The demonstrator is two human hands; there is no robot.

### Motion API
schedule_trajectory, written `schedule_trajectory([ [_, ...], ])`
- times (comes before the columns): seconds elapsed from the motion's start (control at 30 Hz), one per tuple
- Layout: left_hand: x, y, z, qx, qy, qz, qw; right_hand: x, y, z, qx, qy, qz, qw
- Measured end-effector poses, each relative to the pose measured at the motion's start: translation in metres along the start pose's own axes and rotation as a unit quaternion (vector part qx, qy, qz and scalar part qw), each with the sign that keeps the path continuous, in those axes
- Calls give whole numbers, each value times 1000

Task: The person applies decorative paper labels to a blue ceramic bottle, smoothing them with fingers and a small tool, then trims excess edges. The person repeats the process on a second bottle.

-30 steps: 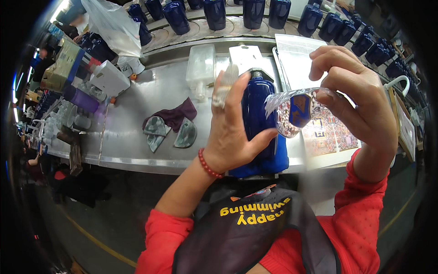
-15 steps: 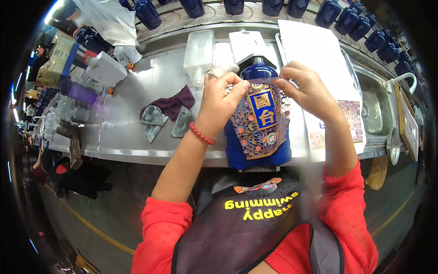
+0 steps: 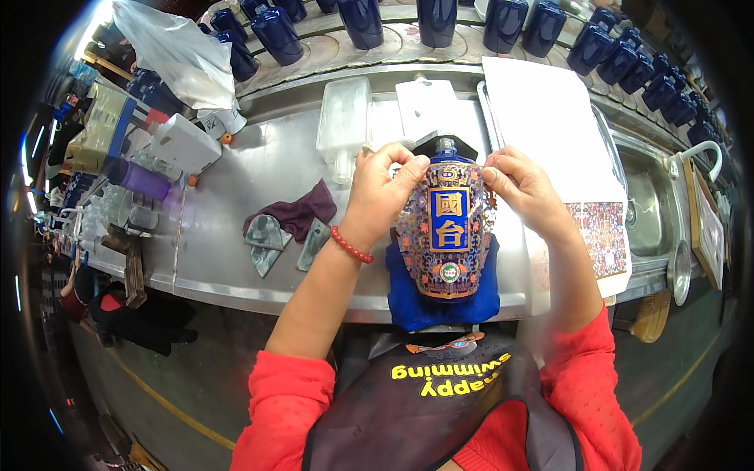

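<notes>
Blue-and-gold label point(image 3: 449, 235) sits over the dark blue bottle point(image 3: 446, 149), between your 2 sets of fingers point(image 3: 416, 166); left hand point(image 3: 383, 185) and right hand point(image 3: 525, 187) each pinch an upper corner. Looks thin, floppy, easily creased, so I'd grip just those edges.

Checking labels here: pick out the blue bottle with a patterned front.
The bottle over the blue cloth at the near edge of the metal bench; a patterned label covers its front, while the other blue bottles, along the back, look plain.
</notes>
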State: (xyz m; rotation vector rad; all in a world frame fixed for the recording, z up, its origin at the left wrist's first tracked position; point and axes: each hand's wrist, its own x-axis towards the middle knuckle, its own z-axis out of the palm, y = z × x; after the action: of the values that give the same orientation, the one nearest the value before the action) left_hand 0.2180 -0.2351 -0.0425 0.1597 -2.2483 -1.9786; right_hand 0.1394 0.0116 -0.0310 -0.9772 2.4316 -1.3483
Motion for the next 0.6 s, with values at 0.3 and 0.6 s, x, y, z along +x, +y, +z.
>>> schedule_trajectory([
  [0.3, -63, -9, 11, 248, 23, 257, 934, -48, -17, 38, -123, 128, -151, 972],
  [0.6, -69, -25, 10, 272, -24, 271, 923, -59, -5, 50, -39, 69, -97, 992],
])
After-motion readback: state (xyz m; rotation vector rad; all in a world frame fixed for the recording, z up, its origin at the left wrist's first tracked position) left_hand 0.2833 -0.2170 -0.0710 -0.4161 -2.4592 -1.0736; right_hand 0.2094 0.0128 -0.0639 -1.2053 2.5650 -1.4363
